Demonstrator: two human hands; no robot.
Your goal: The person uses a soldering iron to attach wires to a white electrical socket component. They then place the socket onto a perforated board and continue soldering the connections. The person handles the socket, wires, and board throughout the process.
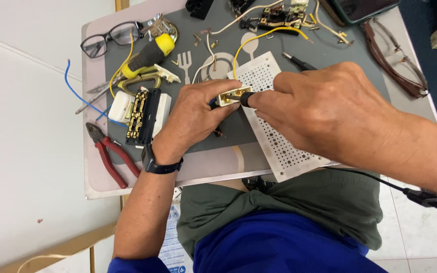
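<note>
Hands meet over the tabletop (97, 177): your left hand (195, 119) pinches a small cream switch (232, 96) above a perforated plate (279, 146), while your right hand (324, 108) closes its grip on a black tool (246, 98) pressed against that switch. Red pliers (110, 154) lie well apart.

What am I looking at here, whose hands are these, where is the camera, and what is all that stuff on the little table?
This is one picture from a camera worn on a person's head, looking down at their own two bare hands and lap. The left hand, with a dark wristband, pinches a small cream electrical part that has brass contacts and a yellow wire. The right hand presses a black-tipped tool against that part. Under them lies a white perforated plate on a grey mat. Around it lie red-handled pliers, a yellow and black screwdriver, eyeglasses, an opened black switch body and loose wires.
</note>
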